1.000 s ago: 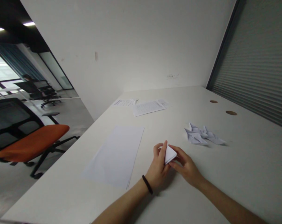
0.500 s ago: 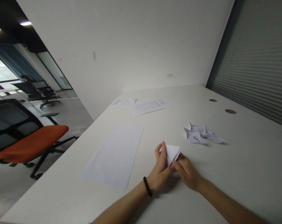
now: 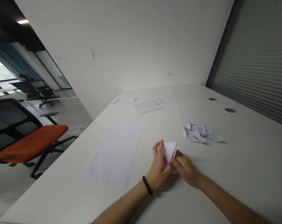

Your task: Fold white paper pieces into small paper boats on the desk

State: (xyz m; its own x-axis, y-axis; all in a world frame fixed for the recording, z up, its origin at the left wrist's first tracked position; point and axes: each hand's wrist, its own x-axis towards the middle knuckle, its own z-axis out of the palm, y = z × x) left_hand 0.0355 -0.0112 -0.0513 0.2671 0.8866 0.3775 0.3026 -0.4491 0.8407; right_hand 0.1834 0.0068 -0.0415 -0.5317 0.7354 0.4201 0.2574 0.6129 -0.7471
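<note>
plainly, a small folded white paper [image 3: 170,151] is held by both the left grip [image 3: 158,170], closed along its left side, and the right grip [image 3: 187,170], by which its lower right edge is pinched, over the counter [image 3: 227,174]. farther off to the right, folded paper pieces [image 3: 195,135] are clustered on the counter; to the left, blank sheets [image 3: 115,155] are laid flat, with printed pages [image 3: 149,106] placed beyond them.
</note>
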